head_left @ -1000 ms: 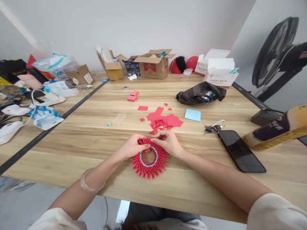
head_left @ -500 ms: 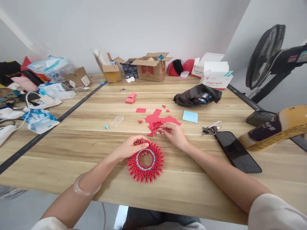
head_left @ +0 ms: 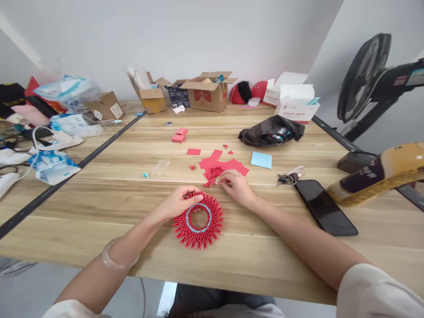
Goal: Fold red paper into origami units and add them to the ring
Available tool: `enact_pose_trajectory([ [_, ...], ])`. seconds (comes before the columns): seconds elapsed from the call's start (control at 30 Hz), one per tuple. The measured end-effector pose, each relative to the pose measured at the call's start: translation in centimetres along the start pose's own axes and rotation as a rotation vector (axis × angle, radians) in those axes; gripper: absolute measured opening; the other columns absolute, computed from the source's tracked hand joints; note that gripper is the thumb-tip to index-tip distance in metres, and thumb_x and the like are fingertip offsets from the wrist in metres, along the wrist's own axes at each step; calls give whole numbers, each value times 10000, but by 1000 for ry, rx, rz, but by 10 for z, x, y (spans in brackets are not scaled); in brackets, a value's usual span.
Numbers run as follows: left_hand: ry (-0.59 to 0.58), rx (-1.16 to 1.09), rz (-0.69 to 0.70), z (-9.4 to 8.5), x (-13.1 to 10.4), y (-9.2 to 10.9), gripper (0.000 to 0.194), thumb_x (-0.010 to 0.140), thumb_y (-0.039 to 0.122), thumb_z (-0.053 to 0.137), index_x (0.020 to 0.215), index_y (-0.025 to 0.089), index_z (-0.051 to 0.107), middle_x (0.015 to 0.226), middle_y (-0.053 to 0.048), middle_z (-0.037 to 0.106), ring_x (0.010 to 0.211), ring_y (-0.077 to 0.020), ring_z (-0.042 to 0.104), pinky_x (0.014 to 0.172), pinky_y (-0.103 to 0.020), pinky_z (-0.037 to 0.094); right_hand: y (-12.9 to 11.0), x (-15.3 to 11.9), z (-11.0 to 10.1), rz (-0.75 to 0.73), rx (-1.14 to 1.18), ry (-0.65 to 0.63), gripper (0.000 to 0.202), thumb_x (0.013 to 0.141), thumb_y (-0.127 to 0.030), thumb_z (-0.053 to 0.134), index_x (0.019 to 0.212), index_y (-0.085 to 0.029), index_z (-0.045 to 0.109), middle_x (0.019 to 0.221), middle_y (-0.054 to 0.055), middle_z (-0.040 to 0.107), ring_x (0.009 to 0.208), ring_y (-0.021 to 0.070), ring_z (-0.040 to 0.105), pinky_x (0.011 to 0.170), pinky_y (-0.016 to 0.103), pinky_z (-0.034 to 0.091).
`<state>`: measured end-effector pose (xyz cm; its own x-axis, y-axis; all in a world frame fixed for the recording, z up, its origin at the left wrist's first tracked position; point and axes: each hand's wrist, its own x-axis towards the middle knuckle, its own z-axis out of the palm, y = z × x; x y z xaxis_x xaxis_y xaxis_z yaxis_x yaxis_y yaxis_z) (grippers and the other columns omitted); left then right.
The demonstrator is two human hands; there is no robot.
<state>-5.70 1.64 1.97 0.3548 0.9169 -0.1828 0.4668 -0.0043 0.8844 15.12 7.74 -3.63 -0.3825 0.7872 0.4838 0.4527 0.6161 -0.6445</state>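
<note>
A ring of folded red paper pieces (head_left: 214, 221), with a pale blue band around its inner opening, lies in front of me. My left hand (head_left: 185, 202) grips its upper left edge, thumb on top and fingers reaching underneath through the opening. Just beyond the ring, my right hand (head_left: 236, 185) is closed in a pinch at the near right side of a pile of small folded red paper pieces (head_left: 212, 173). A bit of red shows at its fingertips, looking like one folded piece, partly hidden by the fingers. Flat red paper slips (head_left: 236, 166) lie behind that hand.
Further back are stacked red paper blocks (head_left: 179, 138), a blue paper pad (head_left: 261, 160) and a black plastic bag (head_left: 270, 131). Keys (head_left: 287, 178), a phone (head_left: 326, 206) and a yellow bottle (head_left: 374, 176) lie to the right. Cartons (head_left: 212, 99) line the wall.
My right hand has drawn slightly left and toward me from the pile, its fingers now pinched together. My left hand keeps its grip on the ring. The whole view has shifted slightly.
</note>
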Motion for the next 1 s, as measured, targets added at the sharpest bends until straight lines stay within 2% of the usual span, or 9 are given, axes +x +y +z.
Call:
enact_pose_trajectory([
  [0.1, -16, -13, -9, 0, 0, 0, 258, 793, 380, 546, 838, 136, 617, 797, -36, 657, 716, -155, 595, 700, -288, 477, -10, 0, -2, 33, 200, 101, 84, 765, -164, 566, 753, -183, 648, 935, 81, 647, 898, 193, 592, 804, 337, 457],
  [0.17, -31, -22, -11, 0, 1, -1, 263, 800, 383, 536, 858, 138, 613, 819, -40, 660, 733, -159, 604, 724, -302, 483, -17, -1, -1, 134, 408, 121, 62, 754, -215, 591, 723, -185, 637, 950, 78, 656, 901, 194, 602, 754, 317, 477],
  [0.27, -28, -12, 9, -1, 1, -2, 288, 808, 380, 528, 963, 152, 608, 922, -54, 662, 817, -173, 610, 775, -321, 482, -26, -2, 0, 282, 760, 93, 87, 713, -255, 648, 736, -175, 624, 779, 52, 677, 730, 162, 628, 671, 291, 490],
  [0.33, -21, -9, 16, -1, 1, -3, 322, 815, 372, 518, 1053, 167, 586, 968, -57, 658, 869, -179, 607, 798, -329, 479, -30, -3, 1, 352, 890, 65, 135, 679, -258, 684, 776, -177, 637, 764, 38, 682, 709, 150, 628, 650, 273, 483],
  [0.43, -51, -18, -3, -1, 1, -1, 310, 830, 358, 496, 1053, 162, 583, 948, -56, 665, 871, -178, 609, 801, -337, 482, -33, -5, 3, 425, 980, -7, 231, 681, -261, 683, 901, -196, 658, 822, 32, 686, 722, 129, 620, 626, 249, 467],
  [0.5, -74, -9, -18, -2, 0, 1, 279, 823, 344, 506, 1013, 159, 593, 943, -55, 668, 838, -172, 616, 789, -339, 487, -34, -7, 5, 452, 1021, -63, 233, 695, -262, 672, 920, -200, 666, 801, 23, 679, 680, 108, 605, 596, 234, 456],
  [0.67, -69, 53, -3, -4, -1, 4, 268, 773, 321, 571, 985, 161, 602, 974, -57, 663, 851, -176, 612, 776, -329, 488, -34, -10, 8, 512, 1165, -143, 126, 656, -236, 712, 761, -180, 669, 692, -5, 656, 626, 92, 607, 641, 252, 480],
  [1.0, -106, 55, -23, -4, -4, 1, 251, 761, 346, 588, 920, 158, 634, 858, -56, 674, 714, -153, 618, 650, -281, 498, -31, -8, 9, 558, 1259, -214, 79, 634, -206, 738, 673, -169, 680, 670, 0, 656, 603, 83, 590, 621, 242, 472],
])
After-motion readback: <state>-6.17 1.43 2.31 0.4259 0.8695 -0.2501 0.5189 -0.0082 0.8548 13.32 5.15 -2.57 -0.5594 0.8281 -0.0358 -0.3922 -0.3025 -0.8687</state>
